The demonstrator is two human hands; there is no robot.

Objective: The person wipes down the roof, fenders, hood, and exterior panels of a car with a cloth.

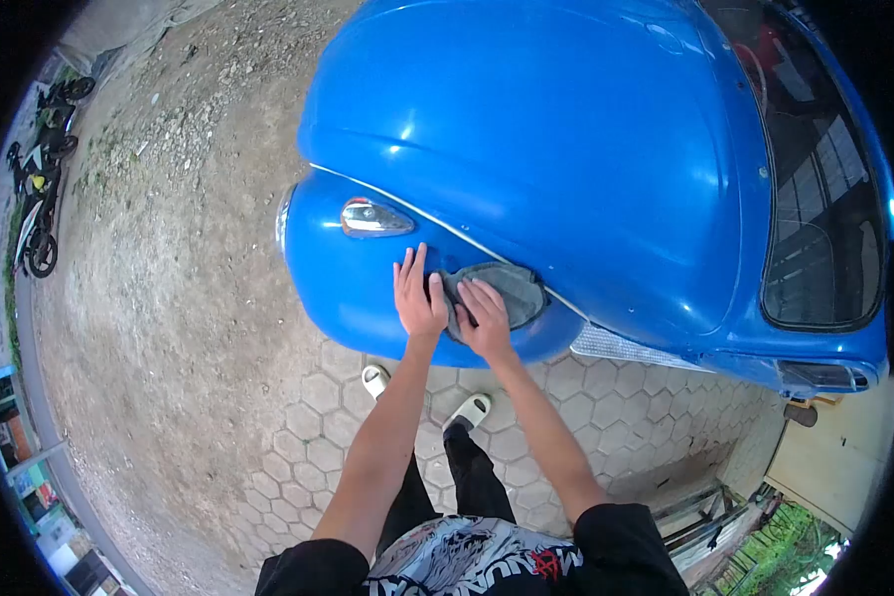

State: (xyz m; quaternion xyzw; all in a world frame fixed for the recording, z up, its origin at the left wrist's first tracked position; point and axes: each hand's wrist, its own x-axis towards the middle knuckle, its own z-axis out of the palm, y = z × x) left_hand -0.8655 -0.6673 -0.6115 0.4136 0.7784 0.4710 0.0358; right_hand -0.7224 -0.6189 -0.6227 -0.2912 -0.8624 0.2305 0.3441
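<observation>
Head view: pressing a grey cloth (pixel 515 288) onto a blue fender (pixel 333 288), toward its rear end and close to its upper edge, by the pale trim (pixel 407 202) along the hood (pixel 526 129). Pressing with the right hand (pixel 485 326), flat over the cloth's lower middle, with fingers stretched out and close together, pinching nothing visible. Resting the left hand (pixel 420 303) on bare fender between cloth and chrome-rimmed lamp (pixel 377 217), with fingers straight and loosely spread, with thumb nearest the cloth; cannot tell whether touching. Standing on hexagonal paving (pixel 318 437) near the fender's lower edge, in pale sandals (pixel 475 409). Judging the cloth light, soft, limp, hard to damage; likely to bunch if shoved from one edge, likely to slide easily on glossy paint. Best held under a flat palm at the middle, or lifted by the free edge toward the fender's rear end. Judging the fender stiff, smooth, slippery, perhaps easy to scratch with trapped grit.
</observation>
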